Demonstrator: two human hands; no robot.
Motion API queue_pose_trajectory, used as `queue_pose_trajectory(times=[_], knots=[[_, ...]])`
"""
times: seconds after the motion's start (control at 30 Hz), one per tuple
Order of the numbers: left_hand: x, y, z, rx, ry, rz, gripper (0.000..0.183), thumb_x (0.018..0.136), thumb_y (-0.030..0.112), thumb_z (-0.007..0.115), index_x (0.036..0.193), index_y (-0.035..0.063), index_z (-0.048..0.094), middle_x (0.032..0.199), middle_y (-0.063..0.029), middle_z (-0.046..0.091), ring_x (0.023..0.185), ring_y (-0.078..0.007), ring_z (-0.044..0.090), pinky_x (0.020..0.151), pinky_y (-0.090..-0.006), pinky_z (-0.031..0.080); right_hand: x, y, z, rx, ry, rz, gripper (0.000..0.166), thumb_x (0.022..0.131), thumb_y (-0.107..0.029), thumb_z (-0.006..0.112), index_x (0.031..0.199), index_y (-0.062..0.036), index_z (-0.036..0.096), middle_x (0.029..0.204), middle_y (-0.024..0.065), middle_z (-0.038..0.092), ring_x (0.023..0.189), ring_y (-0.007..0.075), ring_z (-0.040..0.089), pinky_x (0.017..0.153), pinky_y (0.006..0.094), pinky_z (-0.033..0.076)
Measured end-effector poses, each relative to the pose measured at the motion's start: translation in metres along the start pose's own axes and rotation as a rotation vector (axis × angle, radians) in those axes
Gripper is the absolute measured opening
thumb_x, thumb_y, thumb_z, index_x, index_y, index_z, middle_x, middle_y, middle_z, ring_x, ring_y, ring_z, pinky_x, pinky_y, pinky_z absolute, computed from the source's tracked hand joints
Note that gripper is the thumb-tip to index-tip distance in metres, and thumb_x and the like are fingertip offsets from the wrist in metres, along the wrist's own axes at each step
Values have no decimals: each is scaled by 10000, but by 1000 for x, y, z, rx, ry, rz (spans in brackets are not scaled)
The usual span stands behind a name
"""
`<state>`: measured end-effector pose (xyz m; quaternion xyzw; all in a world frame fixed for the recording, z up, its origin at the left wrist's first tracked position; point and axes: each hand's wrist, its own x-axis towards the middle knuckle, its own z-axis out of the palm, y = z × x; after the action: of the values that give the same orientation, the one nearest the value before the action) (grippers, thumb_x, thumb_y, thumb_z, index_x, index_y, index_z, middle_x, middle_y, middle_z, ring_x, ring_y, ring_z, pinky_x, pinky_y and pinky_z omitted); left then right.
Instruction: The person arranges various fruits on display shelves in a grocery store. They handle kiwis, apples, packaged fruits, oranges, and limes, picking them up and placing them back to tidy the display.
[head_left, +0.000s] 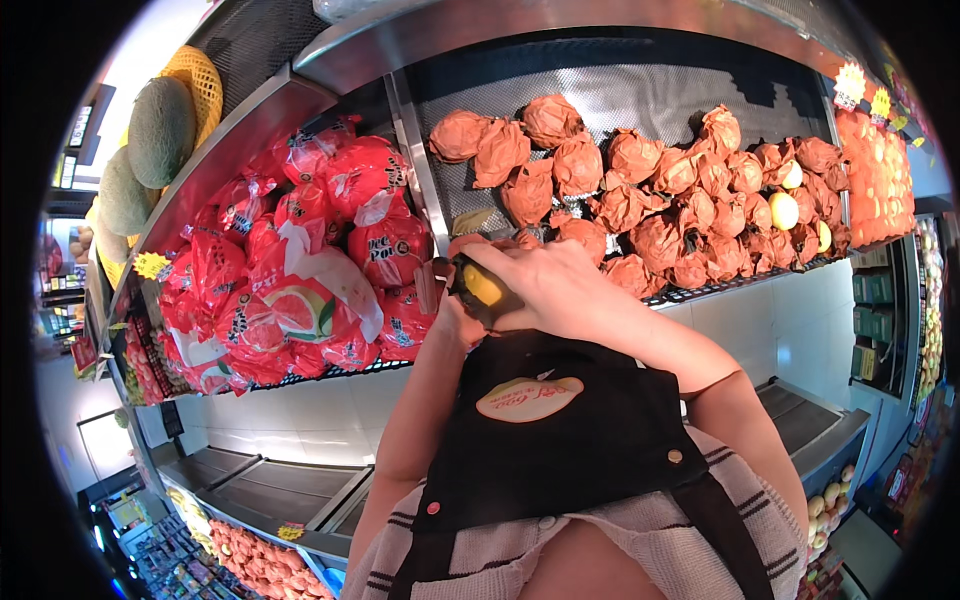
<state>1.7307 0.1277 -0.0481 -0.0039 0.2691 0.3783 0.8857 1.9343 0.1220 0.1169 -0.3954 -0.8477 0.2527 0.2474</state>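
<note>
A yellow fruit (482, 286), partly inside a dark paper wrapper (472, 300), is held between my two hands in front of my chest. My right hand (551, 281) curls over its far and right sides, fingers reaching left. Against its lower left side is my left hand (459, 319), whose fingers are mostly hidden. Strips of orange-brown paper (429, 285) stick out to the left of the fruit. Just beyond my hands, fruits wrapped in orange-brown paper (577, 163) lie on a display shelf, and a few on the right show yellow fruit (784, 211) through opened paper.
Red plastic-wrapped pomelos (386, 251) fill the left bin, past a metal divider (420, 161). Netted melons (161, 131) stand at the far left. An orange net bag of fruit (877, 180) is at the right end. Lower shelves (292, 491) lie beneath the display.
</note>
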Motion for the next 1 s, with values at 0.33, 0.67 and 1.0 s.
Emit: queue_pose_trajectory(times=[0.33, 0.67, 1.0], knots=[[-9, 2, -7, 192, -336, 78, 642, 1105, 591, 303, 1410, 80, 545, 1253, -126, 680, 1051, -263, 731, 904, -404, 606, -41, 31, 15, 522, 174, 16, 668, 908, -82, 771, 1521, -140, 512, 1334, 111, 565, 998, 193, 688, 755, 306, 594], [-21, -58, 46, 299, 280, -203, 666, 1063, 644, 432, 1486, 133, 486, 1431, -56, 604, 1269, -286, 631, 1071, -519, 524, -76, 79, 93, 748, 140, 479, 470, 932, -83, 800, 1342, -4, 586, 1198, 25, 624, 1094, 98, 591, 959, 264, 484], [-64, -11, -4, 909, 510, 413, 378, 1075, 216, 621, 1354, -35, 574, 1161, -134, 703, 990, -219, 736, 875, -323, 599, 17, 145, 134, 742, 624, 435, 193, 1071, -202, 651, 1080, -11, 633, 881, -59, 540, 846, 59, 476, 749, 232, 427]])
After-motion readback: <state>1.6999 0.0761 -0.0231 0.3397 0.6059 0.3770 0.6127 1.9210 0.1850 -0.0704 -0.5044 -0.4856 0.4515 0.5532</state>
